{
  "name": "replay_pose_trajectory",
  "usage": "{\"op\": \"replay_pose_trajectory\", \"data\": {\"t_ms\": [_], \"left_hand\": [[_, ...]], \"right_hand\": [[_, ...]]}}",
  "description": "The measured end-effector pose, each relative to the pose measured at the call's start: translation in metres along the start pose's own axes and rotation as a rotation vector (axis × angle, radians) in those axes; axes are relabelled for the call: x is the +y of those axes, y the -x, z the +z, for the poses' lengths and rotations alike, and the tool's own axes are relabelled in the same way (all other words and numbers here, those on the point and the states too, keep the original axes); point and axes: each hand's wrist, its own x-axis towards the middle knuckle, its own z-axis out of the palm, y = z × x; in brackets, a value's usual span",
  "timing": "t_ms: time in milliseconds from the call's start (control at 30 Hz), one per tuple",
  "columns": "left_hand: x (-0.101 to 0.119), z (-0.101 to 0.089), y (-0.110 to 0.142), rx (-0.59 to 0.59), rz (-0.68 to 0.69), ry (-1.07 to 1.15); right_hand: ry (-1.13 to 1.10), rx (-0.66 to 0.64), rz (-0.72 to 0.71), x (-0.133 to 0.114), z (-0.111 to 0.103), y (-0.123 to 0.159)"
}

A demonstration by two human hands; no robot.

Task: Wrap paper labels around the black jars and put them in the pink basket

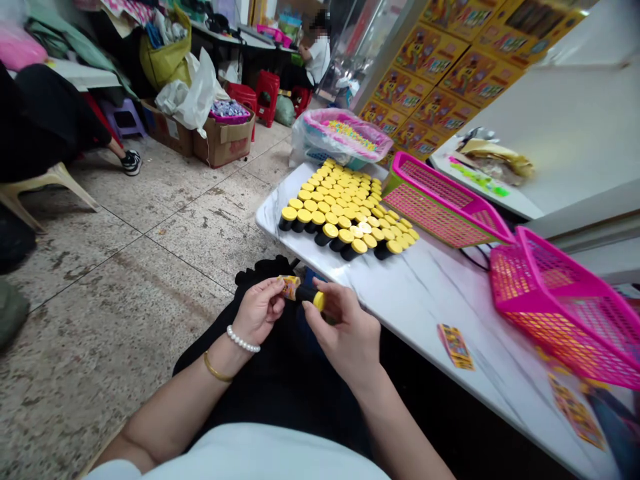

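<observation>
Over my lap, my left hand (260, 307) pinches a printed orange-yellow label (289, 287) between thumb and fingers. The label meets the end of a small black container (304, 293) with a yellow lid; whether it is stuck on there, I cannot tell. My right hand (345, 327) grips the container at its lid end, thumb and fingertips around it. Many similar containers (345, 200) with yellow lids stand in a close group on the white marbled table (400, 287) ahead.
Two pink mesh baskets (445, 203) stand along the table's right side. Printed sheets (456, 347) lie near its front edge. A bag-lined basket (345, 130) holds small coloured pieces behind the containers. Stacked yellow boxes (425, 53) rise beyond. Cardboard boxes (227, 140) and red stools (267, 97) occupy the floor.
</observation>
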Motion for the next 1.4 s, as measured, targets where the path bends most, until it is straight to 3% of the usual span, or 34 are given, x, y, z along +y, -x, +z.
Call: {"op": "replay_pose_trajectory", "data": {"t_ms": [133,300,433,533,767,900,1000,1200,1300,1400], "left_hand": [[0.014,0.008,0.009,-0.013,-0.043,0.016],[0.051,0.038,0.023,-0.033,-0.079,0.045],[0.077,0.064,0.027,-0.005,0.011,0.059],[0.083,0.074,0.025,0.012,0.062,0.011],[0.074,0.08,0.017,0.05,0.087,-0.064],[0.067,0.08,0.012,0.044,0.115,-0.123],[0.064,0.077,0.01,0.037,0.208,-0.232],[0.065,0.069,0.014,0.096,0.329,-0.293],[0.06,0.059,0.022,0.115,0.372,-0.321],[0.052,0.046,0.031,0.133,0.418,-0.366]], "right_hand": [[-0.091,0.007,-0.003,-0.012,-0.025,-0.007],[-0.415,-0.253,-0.064,-0.013,-0.047,-0.068],[-0.687,-0.381,-0.127,-0.01,-0.038,-0.117],[-0.826,-0.413,-0.114,-0.007,-0.024,-0.131],[-0.936,-0.46,-0.067,0.007,-0.021,-0.123],[-0.791,-0.344,-0.103,0.012,-0.022,-0.119],[-0.617,-0.264,-0.186,0.015,-0.018,-0.116],[-0.419,-0.233,-0.322,0.013,-0.015,-0.114],[-0.466,-0.194,-0.291,0.011,-0.014,-0.106],[-0.52,-0.178,-0.193,0.017,-0.01,-0.079]]}}
